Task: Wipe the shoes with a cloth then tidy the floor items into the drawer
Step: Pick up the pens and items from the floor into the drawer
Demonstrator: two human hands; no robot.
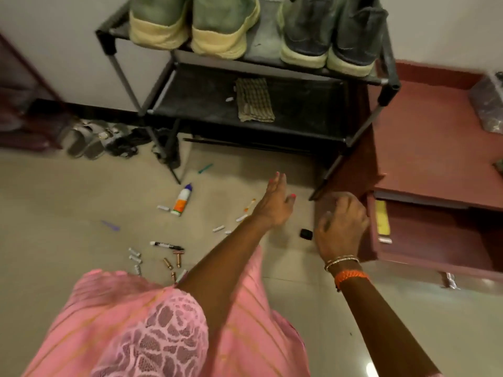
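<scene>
Left hand point(275, 204) grip wide, empty — right hand point(340, 227) grip curled on drawer point(424, 240) front.

Black metal-framed shoe rack point(272, 123), two tiers. Top tier: pair of olive-green shoes with cream soles point(194, 25), pair of dark grey shoes with pale soles point(330, 34). Lower tier: folded olive checked cloth point(254, 100).

Beige tiled floor point(68, 200): white glue bottle with orange label and blue cap point(183, 200), black-and-white marker point(166, 245), small black cap point(306, 234), scattered small tubes, grey sandals point(87, 138) by wall.
</scene>
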